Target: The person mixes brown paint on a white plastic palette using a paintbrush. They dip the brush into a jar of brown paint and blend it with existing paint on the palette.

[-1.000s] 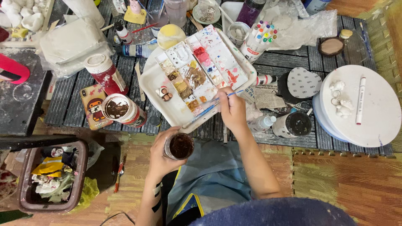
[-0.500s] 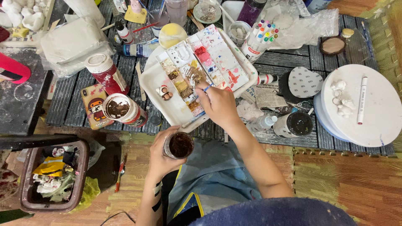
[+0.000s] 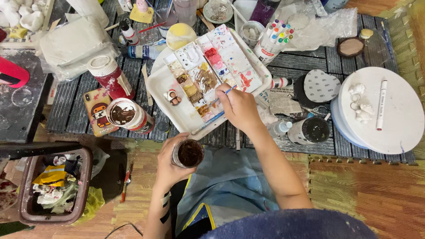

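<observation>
Brush (image 3: 229,90) pinched in your right hand (image 3: 239,107), tip at the brown wells of the palette (image 3: 208,79) on the tray (image 3: 166,86). Your left hand (image 3: 170,163) grips the jar (image 3: 189,153) over your lap. Loading paint, I judge; next needs a steady carry to the jar.

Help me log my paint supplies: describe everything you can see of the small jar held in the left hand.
The small jar is round, clear-walled and open, with no lid on it. Seen from above, it holds a dark brown liquid or paint that fills most of its mouth. It sits upright in the grip of the left hand, fingers wrapped round its side, held over the person's lap just below the near edge of the white palette tray. Nothing else touches it.
</observation>
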